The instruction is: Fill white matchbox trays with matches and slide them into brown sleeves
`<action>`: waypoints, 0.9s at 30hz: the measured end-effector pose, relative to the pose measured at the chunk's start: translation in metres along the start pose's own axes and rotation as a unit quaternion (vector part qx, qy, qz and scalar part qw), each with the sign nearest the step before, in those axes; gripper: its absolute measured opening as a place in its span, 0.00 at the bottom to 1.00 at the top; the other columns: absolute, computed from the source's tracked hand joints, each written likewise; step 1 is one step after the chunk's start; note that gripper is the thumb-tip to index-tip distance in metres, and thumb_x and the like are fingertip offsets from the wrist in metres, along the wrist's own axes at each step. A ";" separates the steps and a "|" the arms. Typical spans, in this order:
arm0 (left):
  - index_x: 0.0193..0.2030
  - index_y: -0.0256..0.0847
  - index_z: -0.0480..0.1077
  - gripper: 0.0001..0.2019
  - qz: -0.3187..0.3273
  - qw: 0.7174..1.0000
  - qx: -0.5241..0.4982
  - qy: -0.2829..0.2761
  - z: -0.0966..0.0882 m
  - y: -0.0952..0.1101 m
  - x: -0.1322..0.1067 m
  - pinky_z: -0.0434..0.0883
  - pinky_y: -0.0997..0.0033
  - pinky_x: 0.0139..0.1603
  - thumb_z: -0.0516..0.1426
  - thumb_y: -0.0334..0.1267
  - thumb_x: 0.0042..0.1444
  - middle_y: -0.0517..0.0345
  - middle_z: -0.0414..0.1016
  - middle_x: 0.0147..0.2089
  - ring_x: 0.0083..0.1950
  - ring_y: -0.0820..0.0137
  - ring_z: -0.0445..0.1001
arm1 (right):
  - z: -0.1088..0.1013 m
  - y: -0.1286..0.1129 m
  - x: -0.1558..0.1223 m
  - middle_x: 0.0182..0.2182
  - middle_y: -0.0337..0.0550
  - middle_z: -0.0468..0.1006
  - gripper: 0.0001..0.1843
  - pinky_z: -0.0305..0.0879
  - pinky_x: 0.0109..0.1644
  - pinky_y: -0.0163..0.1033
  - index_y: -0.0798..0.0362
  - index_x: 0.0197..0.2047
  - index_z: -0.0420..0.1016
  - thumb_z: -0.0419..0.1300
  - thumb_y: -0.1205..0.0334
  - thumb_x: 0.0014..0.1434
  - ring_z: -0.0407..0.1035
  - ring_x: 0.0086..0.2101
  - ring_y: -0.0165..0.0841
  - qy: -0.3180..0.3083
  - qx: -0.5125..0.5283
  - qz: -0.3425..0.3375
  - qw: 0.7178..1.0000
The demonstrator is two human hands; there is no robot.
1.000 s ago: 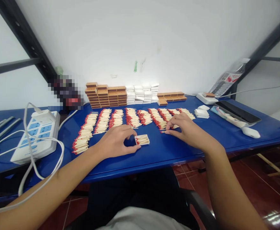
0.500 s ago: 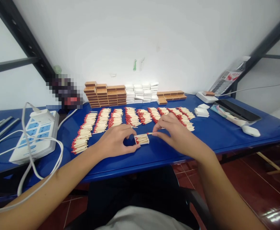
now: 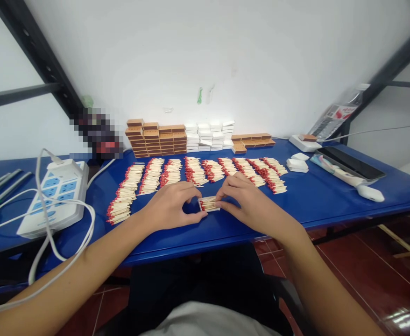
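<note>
While left hand (image 3: pixel 172 206) touches it, tray (image 3: pixel 201 201) holds matches (image 3: pixel 209 204).

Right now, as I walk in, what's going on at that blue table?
A person sits at the blue table with both hands on a small open tray of matches. The left hand grips the tray's left end; the right hand has its fingertips at the right end. Behind it lie rows of red-tipped matches, and stacks of brown boxes and white boxes stand against the wall.
</note>
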State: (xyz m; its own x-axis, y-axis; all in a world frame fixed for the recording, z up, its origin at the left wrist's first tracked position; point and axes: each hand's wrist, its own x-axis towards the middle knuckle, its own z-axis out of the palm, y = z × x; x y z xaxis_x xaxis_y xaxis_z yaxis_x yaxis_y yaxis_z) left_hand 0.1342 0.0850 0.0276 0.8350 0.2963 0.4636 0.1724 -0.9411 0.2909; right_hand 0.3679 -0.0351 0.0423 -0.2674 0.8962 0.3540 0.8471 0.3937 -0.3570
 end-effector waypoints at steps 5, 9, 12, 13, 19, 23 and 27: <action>0.43 0.42 0.78 0.11 0.005 1.000 0.000 0.004 0.000 0.000 0.000 0.67 0.69 0.35 0.68 0.45 0.62 0.60 0.75 0.35 0.35 0.69 0.74 | 0.005 -0.001 0.005 0.42 0.47 0.77 0.07 0.67 0.52 0.49 0.50 0.43 0.78 0.59 0.64 0.75 0.69 0.47 0.43 0.015 0.021 0.001 1.000; 0.44 0.42 0.78 0.10 0.008 1.000 -0.009 0.003 0.000 0.001 0.001 0.67 0.69 0.35 0.69 0.45 0.62 0.61 0.75 0.34 0.35 0.68 0.75 | 0.007 0.001 0.006 0.41 0.47 0.77 0.07 0.67 0.52 0.49 0.50 0.42 0.76 0.59 0.65 0.74 0.68 0.46 0.43 0.036 0.007 0.001 0.999; 0.44 0.43 0.78 0.10 0.007 1.000 -0.005 0.002 0.000 0.000 0.000 0.67 0.68 0.35 0.68 0.45 0.62 0.61 0.76 0.34 0.35 0.68 0.75 | 0.008 0.002 0.005 0.41 0.47 0.76 0.06 0.68 0.51 0.48 0.49 0.42 0.75 0.59 0.65 0.74 0.68 0.47 0.43 0.023 0.014 0.015 1.000; 0.44 0.43 0.78 0.10 0.005 1.000 -0.003 0.002 0.000 0.000 0.000 0.68 0.68 0.35 0.68 0.45 0.62 0.61 0.76 0.35 0.35 0.68 0.75 | 0.008 0.002 0.005 0.41 0.47 0.76 0.07 0.68 0.51 0.48 0.49 0.41 0.74 0.59 0.65 0.74 0.68 0.47 0.43 0.019 0.018 0.022 0.999; 0.43 0.43 0.77 0.10 0.006 1.000 -0.008 -0.001 -0.001 0.001 0.000 0.68 0.68 0.35 0.69 0.44 0.62 0.60 0.76 0.35 0.35 0.68 0.75 | 0.012 0.000 0.006 0.41 0.46 0.75 0.07 0.67 0.52 0.49 0.50 0.41 0.73 0.58 0.65 0.74 0.68 0.46 0.42 0.008 0.035 0.048 0.998; 0.42 0.42 0.76 0.10 0.013 1.000 -0.009 -0.002 0.000 0.002 0.000 0.67 0.68 0.34 0.68 0.43 0.62 0.61 0.76 0.35 0.35 0.68 0.75 | 0.016 -0.003 0.009 0.40 0.45 0.76 0.08 0.67 0.51 0.48 0.49 0.39 0.73 0.59 0.65 0.73 0.68 0.46 0.42 0.014 0.046 0.044 0.998; 0.43 0.43 0.77 0.10 0.011 1.000 -0.013 -0.007 -0.001 0.001 0.001 0.67 0.68 0.35 0.68 0.44 0.62 0.61 0.75 0.34 0.35 0.68 0.74 | 0.009 0.003 0.008 0.40 0.45 0.77 0.06 0.68 0.50 0.48 0.49 0.40 0.74 0.60 0.63 0.73 0.69 0.46 0.42 0.028 0.046 0.037 0.998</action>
State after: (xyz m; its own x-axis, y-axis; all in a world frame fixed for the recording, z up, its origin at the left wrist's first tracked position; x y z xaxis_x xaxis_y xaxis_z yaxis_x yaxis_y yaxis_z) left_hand 0.1347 0.0843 0.0289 0.8460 0.2727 0.4582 0.1405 -0.9430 0.3017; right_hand 0.3641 -0.0253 0.0366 -0.1774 0.9115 0.3711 0.8168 0.3467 -0.4611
